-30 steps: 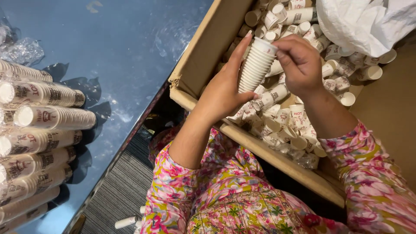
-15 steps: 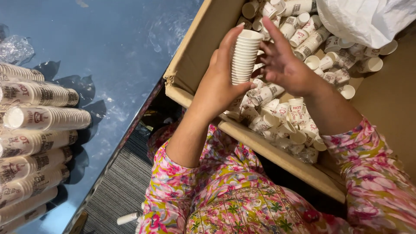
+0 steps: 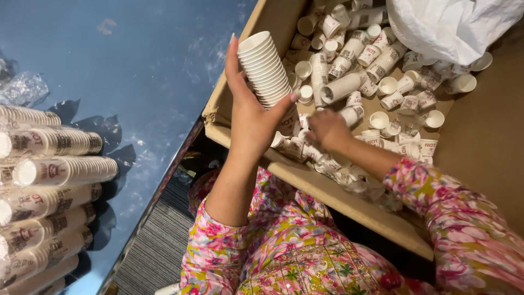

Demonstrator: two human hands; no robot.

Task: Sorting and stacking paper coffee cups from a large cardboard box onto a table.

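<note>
Here your left hand [image 3: 252,117] is raised over the near-left corner of the box [image 3: 327,188], fingers and thumb wrapped around a stack [image 3: 266,68] of nested white paper cups. The stack is tilted, its open mouth pointing up and to the left, its lower end resting against your thumb tip. Your right hand [image 3: 326,129] is down inside the box, knuckles up, fingers curled into the loose cups [image 3: 382,82]; you cannot tell from this angle whether they have closed on one. Those cups lie scattered across the box floor, some singly, some in short stacks on their sides. A white plastic bag [image 3: 453,24] sits bunched in the far-right corner of the box. To your left, well apart from both hands, long rows [image 3: 52,180] of stacked cups lie on their sides on the blue table [image 3: 136,65], next to a crumpled bit of clear wrap [image 3: 22,90].
</note>
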